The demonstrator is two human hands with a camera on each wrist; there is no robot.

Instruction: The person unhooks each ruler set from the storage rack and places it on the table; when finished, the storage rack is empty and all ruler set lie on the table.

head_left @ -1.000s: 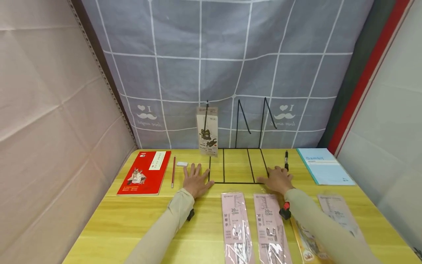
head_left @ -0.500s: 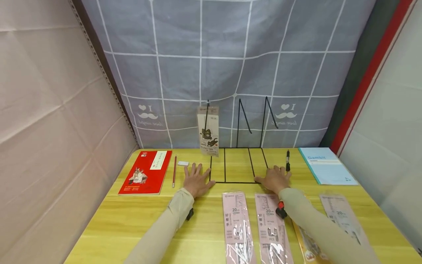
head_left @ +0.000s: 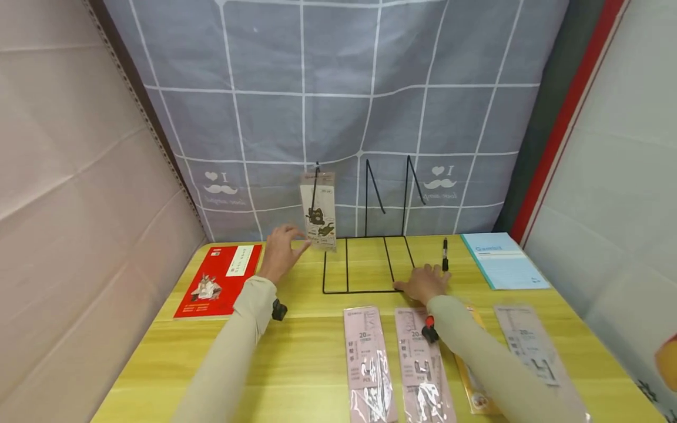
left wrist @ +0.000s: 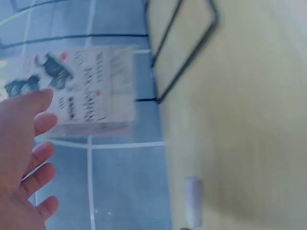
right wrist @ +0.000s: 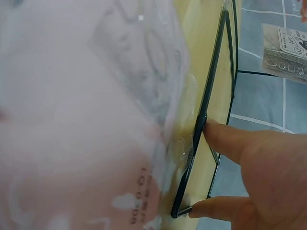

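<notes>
In the head view we find a red notebook [head_left: 219, 282] at the left hand's eight o'clock. The left hand [head_left: 280, 252] hovers with thumb apart from loosely bent fingers, holding nothing; the cat-printed packet [head_left: 324, 208] hangs just beside it, between one and two o'clock — we cannot tell whether they touch. That packet is on the leftmost hook of a black wire rack [head_left: 365, 292]. The right hand [head_left: 423, 285] lies spread at the rack's front right corner, thumb against the front bar, gripping nothing — most of the frame stretches towards its ten o'clock. We see a pen [head_left: 445, 255] at its one o'clock.
</notes>
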